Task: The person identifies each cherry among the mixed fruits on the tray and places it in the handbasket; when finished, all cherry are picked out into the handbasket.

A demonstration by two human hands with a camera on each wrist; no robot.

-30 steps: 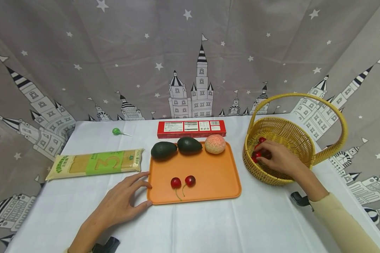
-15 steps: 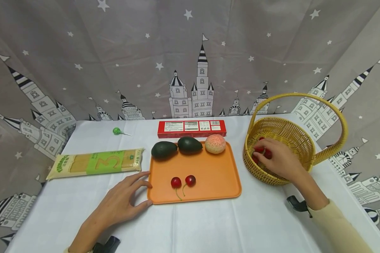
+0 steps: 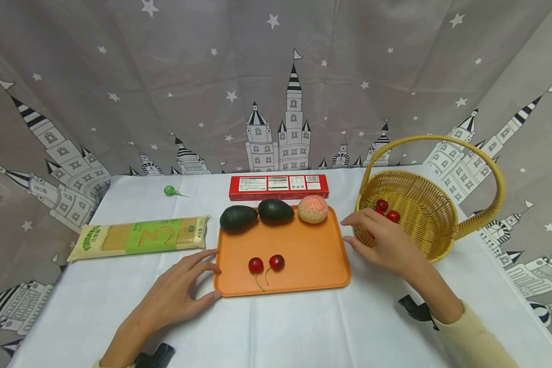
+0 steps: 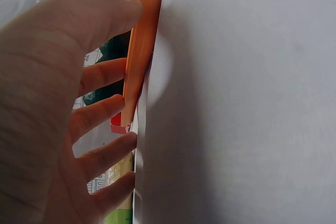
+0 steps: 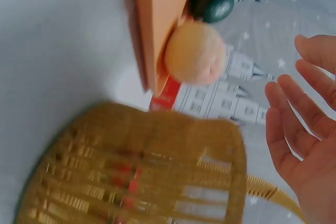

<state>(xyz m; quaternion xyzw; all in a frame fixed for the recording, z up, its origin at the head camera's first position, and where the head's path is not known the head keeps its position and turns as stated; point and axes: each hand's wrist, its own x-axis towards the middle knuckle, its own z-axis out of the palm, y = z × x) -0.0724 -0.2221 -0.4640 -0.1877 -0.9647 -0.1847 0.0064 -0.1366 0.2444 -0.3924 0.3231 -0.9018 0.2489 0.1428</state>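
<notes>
An orange tray (image 3: 303,250) holds two dark green avocados (image 3: 238,218), (image 3: 276,211), a pinkish peach (image 3: 313,209) and two cherries (image 3: 255,265), (image 3: 276,262) with green stems. My left hand (image 3: 177,291) rests at the tray's left edge, thumb and fingertips touching the rim, fingers spread. Over the near-left rim of the yellow wicker basket (image 3: 418,204), my right hand (image 3: 386,243) points toward the tray with nothing in its fingers. Several red cherries (image 3: 392,216) lie inside the basket, partly hidden by that hand. In the right wrist view the fingers (image 5: 294,103) are apart and bare.
Left of the tray lies a pack of spaghetti (image 3: 142,237). A green lollipop (image 3: 169,190) is behind it. Along the tray's far side sits a red box (image 3: 278,188). The basket's tall handle (image 3: 441,138) arches over its opening.
My right hand has come out of the basket, moving left toward the tray, leaving the cherries inside. The left hand and the tray have stayed in place.
</notes>
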